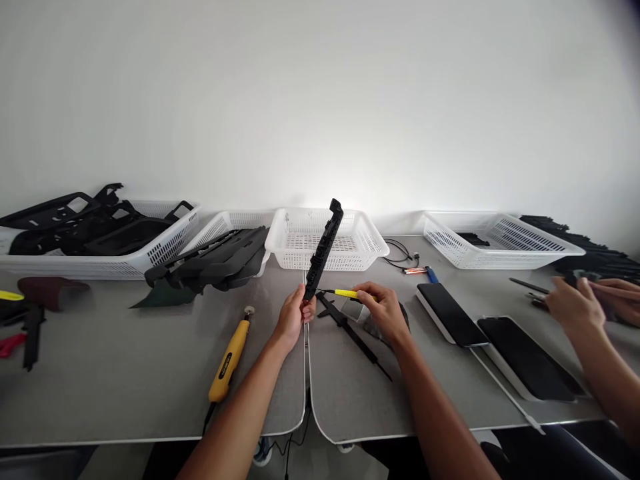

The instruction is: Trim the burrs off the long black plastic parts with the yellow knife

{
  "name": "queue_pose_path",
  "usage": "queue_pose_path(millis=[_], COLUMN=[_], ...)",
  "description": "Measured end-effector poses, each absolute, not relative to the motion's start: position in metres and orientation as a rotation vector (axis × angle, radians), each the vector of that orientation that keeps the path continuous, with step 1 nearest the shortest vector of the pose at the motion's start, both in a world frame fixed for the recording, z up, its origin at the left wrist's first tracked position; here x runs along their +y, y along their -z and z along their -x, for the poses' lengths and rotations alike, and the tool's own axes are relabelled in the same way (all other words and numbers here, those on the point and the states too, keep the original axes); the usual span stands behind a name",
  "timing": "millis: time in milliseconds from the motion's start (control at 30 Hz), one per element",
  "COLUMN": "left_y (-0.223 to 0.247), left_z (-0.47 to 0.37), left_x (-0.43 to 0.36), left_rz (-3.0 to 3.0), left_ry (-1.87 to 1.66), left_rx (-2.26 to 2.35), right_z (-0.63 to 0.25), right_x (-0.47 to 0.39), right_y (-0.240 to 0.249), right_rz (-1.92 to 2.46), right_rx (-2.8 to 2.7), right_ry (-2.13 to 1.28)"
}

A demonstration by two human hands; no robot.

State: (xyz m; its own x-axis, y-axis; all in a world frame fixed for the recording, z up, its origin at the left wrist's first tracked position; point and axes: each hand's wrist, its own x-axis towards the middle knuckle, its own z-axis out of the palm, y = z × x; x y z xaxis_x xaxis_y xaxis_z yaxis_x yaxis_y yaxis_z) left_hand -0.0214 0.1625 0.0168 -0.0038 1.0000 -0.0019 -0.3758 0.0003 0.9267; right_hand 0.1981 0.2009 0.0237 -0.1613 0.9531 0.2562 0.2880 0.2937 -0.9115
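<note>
My left hand (294, 316) is closed round the lower end of a long black plastic part (323, 250). The part stands tilted up, its ribbed, notched side showing. My right hand (384, 310) grips a yellow-handled tool (346, 293) with a thin dark tip, which looks like a deburring tool. Its tip points left, close to the part's lower end; whether it touches cannot be made out. Below the hands, black calipers (356, 338) lie on the table. A small grey block (353, 309) and a clear bag, partly hidden, lie by my right hand.
White baskets (280, 259) line the wall, some with black parts (225, 257). A yellow rotary tool (230, 360) lies left of my left arm. Two phones (453, 313) rest on white boxes to the right. Another person's hands (575, 303) work at far right. A gap divides the tables.
</note>
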Motion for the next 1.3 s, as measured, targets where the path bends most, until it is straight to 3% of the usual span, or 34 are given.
queue_pose_path(millis=[1300], left_y=[-0.0155], left_z=[0.0213], left_x=[0.1634], left_rz=[-0.995], left_ry=[-1.415], left_rx=[1.005], right_z=[-0.1973], right_x=[0.1962], right_y=[-0.0293], right_rz=[1.164], right_rx=[-1.611], right_ry=[-0.888])
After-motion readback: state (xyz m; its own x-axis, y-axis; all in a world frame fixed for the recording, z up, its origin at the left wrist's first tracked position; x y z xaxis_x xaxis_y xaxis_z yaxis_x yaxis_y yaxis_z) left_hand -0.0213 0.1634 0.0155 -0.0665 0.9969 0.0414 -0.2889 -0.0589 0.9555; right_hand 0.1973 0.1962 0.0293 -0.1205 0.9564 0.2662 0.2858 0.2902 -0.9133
